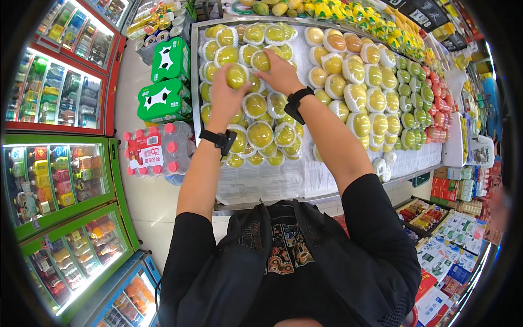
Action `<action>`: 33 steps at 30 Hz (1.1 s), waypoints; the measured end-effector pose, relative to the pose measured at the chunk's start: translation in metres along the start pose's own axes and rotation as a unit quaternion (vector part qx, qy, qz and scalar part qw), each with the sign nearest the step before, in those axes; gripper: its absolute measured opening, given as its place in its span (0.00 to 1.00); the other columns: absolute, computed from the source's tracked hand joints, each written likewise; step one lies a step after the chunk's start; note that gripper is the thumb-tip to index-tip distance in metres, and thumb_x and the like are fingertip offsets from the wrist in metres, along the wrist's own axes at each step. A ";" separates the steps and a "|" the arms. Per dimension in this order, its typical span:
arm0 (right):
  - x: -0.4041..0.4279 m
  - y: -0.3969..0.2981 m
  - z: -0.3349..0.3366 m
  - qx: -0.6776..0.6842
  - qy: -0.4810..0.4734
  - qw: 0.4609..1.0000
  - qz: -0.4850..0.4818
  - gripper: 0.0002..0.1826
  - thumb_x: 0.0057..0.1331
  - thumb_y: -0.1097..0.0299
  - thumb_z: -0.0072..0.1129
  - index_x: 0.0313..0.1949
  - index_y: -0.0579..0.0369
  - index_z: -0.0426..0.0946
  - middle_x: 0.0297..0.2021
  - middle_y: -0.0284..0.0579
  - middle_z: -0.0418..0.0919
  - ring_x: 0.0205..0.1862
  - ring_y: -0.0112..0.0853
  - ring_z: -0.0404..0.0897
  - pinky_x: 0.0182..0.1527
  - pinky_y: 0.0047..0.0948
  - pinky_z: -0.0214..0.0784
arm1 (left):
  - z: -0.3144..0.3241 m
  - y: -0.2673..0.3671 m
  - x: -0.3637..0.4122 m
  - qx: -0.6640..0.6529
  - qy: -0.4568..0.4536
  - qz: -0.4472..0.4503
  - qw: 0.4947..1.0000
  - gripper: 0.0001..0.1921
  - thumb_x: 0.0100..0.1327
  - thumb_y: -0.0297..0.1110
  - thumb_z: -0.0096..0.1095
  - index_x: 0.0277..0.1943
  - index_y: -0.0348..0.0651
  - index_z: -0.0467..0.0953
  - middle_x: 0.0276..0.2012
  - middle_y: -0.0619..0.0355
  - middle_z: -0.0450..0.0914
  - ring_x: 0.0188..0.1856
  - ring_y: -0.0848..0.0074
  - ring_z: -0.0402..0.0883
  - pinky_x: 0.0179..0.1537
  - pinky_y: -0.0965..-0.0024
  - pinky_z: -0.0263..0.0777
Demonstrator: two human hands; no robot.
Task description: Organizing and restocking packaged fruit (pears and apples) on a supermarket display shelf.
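My left hand [226,100] grips a round yellow-green fruit [237,76] in clear film, raised a little over the pile. Close by, my right hand [282,72] has its fingers and thumb around a second film-wrapped fruit [260,61] at the pile's far part. Whether that one is lifted or rests on others, I cannot tell. Beneath both hands lies a stacked block of like fruits [260,135], many in white foam nets. Paper sheets [261,184] line the metal-edged display table [196,94] under them. Each wrist wears a black band with a small device.
Paler yellow fruits [354,96], green fruits [408,98] and red fruits [439,102] are stacked to the right. Left of the table stand green drink packs [163,100] and shrink-wrapped bottles [159,149] on the floor. Glass-door drink fridges [61,175] line the far left.
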State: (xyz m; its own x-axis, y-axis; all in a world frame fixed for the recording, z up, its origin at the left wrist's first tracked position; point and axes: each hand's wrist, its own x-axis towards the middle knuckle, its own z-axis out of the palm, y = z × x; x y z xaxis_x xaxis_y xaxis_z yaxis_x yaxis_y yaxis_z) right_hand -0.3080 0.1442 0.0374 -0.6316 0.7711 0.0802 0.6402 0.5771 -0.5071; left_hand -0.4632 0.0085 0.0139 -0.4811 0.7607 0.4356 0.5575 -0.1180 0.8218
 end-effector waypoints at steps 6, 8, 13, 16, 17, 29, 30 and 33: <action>-0.011 0.022 0.004 0.015 -0.013 1.000 -0.006 0.45 0.69 0.48 0.62 0.79 0.37 0.48 0.67 0.52 0.73 0.69 0.58 0.68 0.67 0.56 0.62 | 0.020 -0.015 0.038 0.123 -0.019 0.040 0.991 0.38 0.55 0.42 0.81 0.66 0.42 0.69 0.60 0.41 0.72 0.63 0.48 0.71 0.63 0.52 0.68; -0.014 0.022 0.003 0.031 -0.013 0.999 0.009 0.45 0.71 0.50 0.60 0.80 0.35 0.46 0.67 0.52 0.73 0.69 0.60 0.68 0.67 0.58 0.61 | 0.028 -0.021 0.029 0.149 -0.027 0.031 0.988 0.39 0.57 0.44 0.80 0.67 0.43 0.67 0.62 0.41 0.70 0.63 0.46 0.71 0.63 0.51 0.67; -0.015 0.004 0.003 0.047 -0.026 0.997 0.053 0.39 0.72 0.55 0.58 0.78 0.44 0.51 0.60 0.54 0.79 0.63 0.54 0.74 0.64 0.59 0.62 | 0.027 -0.015 0.033 0.204 -0.059 -0.008 0.977 0.41 0.65 0.49 0.71 0.74 0.43 0.58 0.69 0.40 0.60 0.67 0.44 0.68 0.64 0.43 0.64; -0.010 -0.002 0.000 0.058 -0.012 0.996 0.070 0.37 0.72 0.56 0.58 0.76 0.47 0.54 0.59 0.54 0.80 0.65 0.53 0.73 0.65 0.60 0.59 | 0.021 -0.027 0.039 0.198 -0.085 0.018 0.976 0.42 0.65 0.48 0.70 0.74 0.43 0.56 0.71 0.43 0.58 0.69 0.48 0.66 0.65 0.42 0.58; -0.012 -0.001 -0.003 0.028 -0.031 0.996 0.075 0.38 0.72 0.55 0.58 0.76 0.47 0.53 0.59 0.54 0.80 0.66 0.53 0.72 0.66 0.62 0.58 | 0.022 -0.028 0.036 0.198 -0.088 0.021 0.976 0.42 0.65 0.48 0.70 0.74 0.43 0.56 0.71 0.43 0.58 0.69 0.48 0.66 0.65 0.42 0.58; -0.179 0.008 -0.050 0.147 0.074 0.984 -0.070 0.35 0.68 0.63 0.65 0.71 0.59 0.63 0.61 0.63 0.75 0.66 0.56 0.72 0.67 0.45 0.65 | 0.027 -0.028 0.029 0.201 -0.158 -0.044 0.966 0.42 0.68 0.52 0.65 0.77 0.48 0.52 0.78 0.47 0.53 0.73 0.46 0.65 0.67 0.38 0.61; -0.217 0.021 -0.061 0.171 0.045 0.984 -0.008 0.32 0.68 0.63 0.66 0.68 0.59 0.67 0.59 0.61 0.77 0.63 0.53 0.75 0.65 0.44 0.68 | 0.037 -0.029 0.029 0.194 -0.165 -0.039 0.966 0.42 0.68 0.52 0.65 0.77 0.48 0.52 0.78 0.47 0.53 0.73 0.46 0.65 0.67 0.38 0.61; -0.321 0.055 -0.078 0.255 0.015 0.953 0.161 0.18 0.69 0.65 0.66 0.55 0.61 0.79 0.48 0.48 0.86 0.50 0.34 0.85 0.54 0.33 0.76 | 0.051 -0.058 0.033 0.210 -0.159 -0.006 0.965 0.44 0.69 0.52 0.63 0.78 0.42 0.49 0.78 0.42 0.52 0.77 0.48 0.56 0.73 0.47 0.57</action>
State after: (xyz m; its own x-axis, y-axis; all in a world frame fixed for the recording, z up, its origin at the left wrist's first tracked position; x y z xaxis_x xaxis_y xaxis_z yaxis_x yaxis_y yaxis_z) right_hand -0.0359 -0.0507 0.0508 -0.4199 0.8982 -0.1299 0.4979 0.1083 -0.8605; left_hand -0.4768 0.0730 -0.0383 -0.2949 0.9255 0.2376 0.8104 0.1105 0.5754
